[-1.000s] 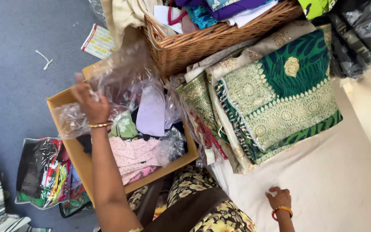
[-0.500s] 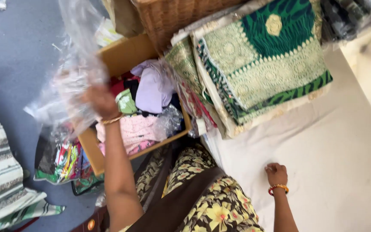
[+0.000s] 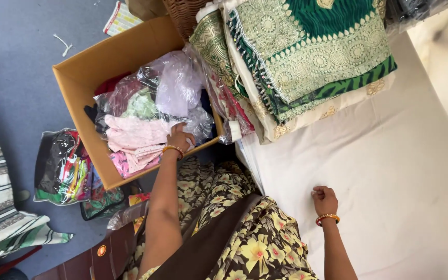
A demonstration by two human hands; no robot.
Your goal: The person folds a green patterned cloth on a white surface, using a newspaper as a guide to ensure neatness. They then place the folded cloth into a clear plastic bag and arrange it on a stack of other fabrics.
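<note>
Fingers of the left hand (image 3: 179, 138) grip a plastic-wrapped garment (image 3: 182, 116) in the cardboard box (image 3: 86, 70), while the right hand (image 3: 324, 199) rests fisted on the white sheet (image 3: 390, 171).

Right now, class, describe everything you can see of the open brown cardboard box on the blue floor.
The open brown cardboard box sits on the blue-grey carpet, turned at an angle beside the white-covered bed. Its walls look plain and stiff, its top open. It is packed with folded clothes in clear plastic bags, pink, green and lilac. The person's left hand reaches in, resting on the pink folded garments. A bagged bundle of colourful cloth lies against its outer wall.
</note>
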